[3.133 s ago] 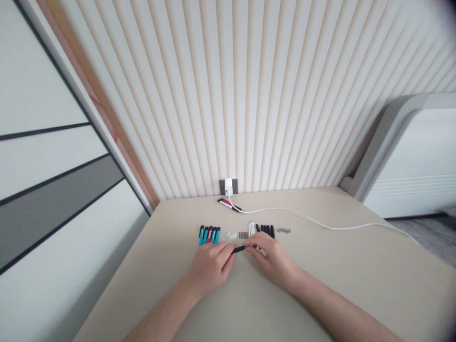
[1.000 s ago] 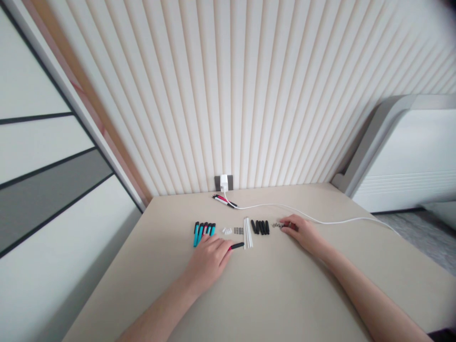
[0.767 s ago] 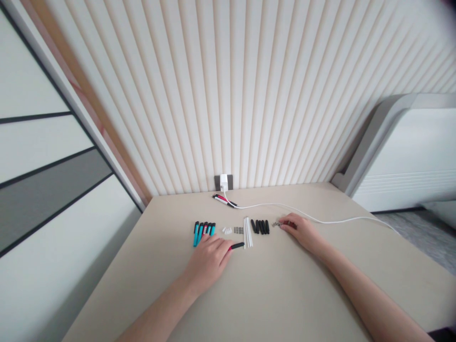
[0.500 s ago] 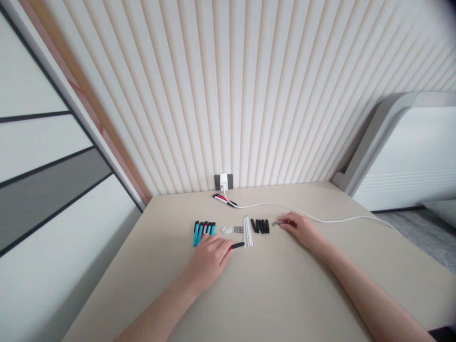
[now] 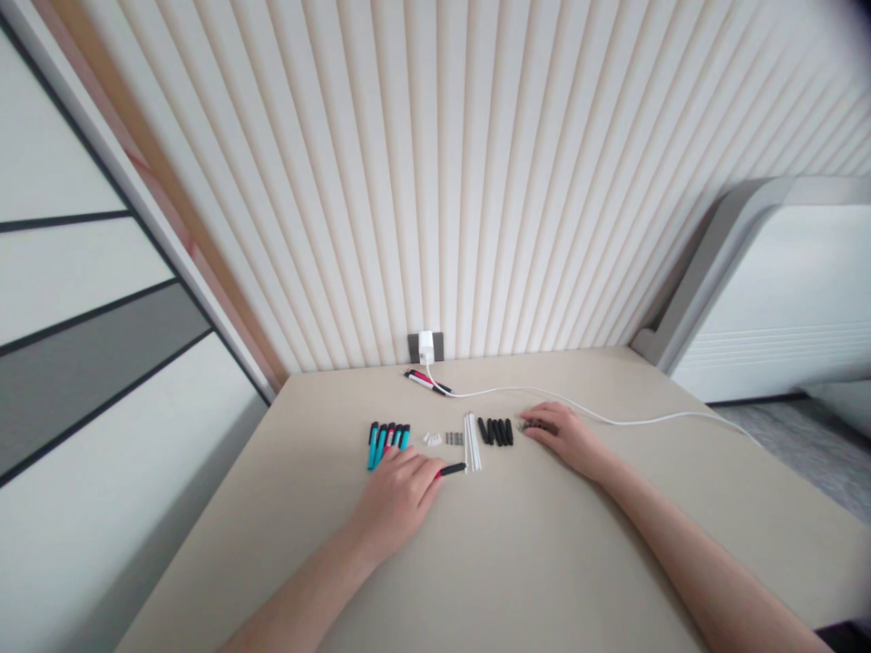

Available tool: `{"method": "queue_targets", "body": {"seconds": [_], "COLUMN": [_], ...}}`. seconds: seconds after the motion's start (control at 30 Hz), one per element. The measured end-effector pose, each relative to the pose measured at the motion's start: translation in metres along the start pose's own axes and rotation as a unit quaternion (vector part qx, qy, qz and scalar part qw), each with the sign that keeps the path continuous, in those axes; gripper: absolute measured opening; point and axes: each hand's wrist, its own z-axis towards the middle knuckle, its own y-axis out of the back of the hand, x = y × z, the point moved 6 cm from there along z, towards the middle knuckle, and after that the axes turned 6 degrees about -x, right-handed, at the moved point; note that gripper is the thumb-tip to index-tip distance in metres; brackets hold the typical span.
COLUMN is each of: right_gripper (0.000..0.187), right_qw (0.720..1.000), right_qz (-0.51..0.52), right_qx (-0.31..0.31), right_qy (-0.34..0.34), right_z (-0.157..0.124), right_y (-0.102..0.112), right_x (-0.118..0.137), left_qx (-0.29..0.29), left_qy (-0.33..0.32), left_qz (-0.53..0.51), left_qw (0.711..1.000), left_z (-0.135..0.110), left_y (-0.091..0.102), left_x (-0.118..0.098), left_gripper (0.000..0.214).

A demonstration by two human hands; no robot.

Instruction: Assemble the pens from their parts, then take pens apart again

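My left hand (image 5: 396,485) is closed around a red-and-black pen (image 5: 452,469), whose black end points right toward the thin white tubes (image 5: 473,443). Just beyond its knuckles lie several teal and red pen barrels (image 5: 378,444) with black tops, partly hidden by the fingers. My right hand (image 5: 562,435) rests at a small heap of metal pieces (image 5: 524,425), thumb and fingertips apart on either side of it. Several black pen grips (image 5: 496,432) lie left of that hand. Between barrels and tubes are small white pieces (image 5: 432,439) and small grey pieces (image 5: 455,439).
Against the ribbed wall, a white charger (image 5: 425,346) sits in a dark socket. Its white cable (image 5: 612,422) runs across the beige table (image 5: 476,562) to the right edge. Pens (image 5: 425,381) lie under the cable near the wall. A white headboard (image 5: 782,281) stands at right.
My right hand has slid slightly left, its fingertips now covering more of the metal pieces. The left hand keeps its hold on the pen, nearly still.
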Motion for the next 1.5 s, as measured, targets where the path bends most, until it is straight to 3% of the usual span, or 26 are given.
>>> {"method": "queue_targets", "body": {"seconds": [0.93,1.5], "right_gripper": [0.018,0.02], "right_qw": [0.999,0.997], "right_qz": [0.037,0.066], "right_qx": [0.008,0.024], "right_qy": [0.036,0.022], "right_z": [0.005,0.003], "right_y": [-0.006,-0.003], "right_x": [0.019,0.017], "left_qx": [0.008,0.001], "left_qy": [0.004,-0.004], "left_qz": [0.002,-0.003], "left_qw": [1.0,1.0], "left_z": [-0.001,0.0], "left_y": [0.0,0.003], "left_x": [0.0,-0.002], "left_gripper": [0.013,0.015]}}
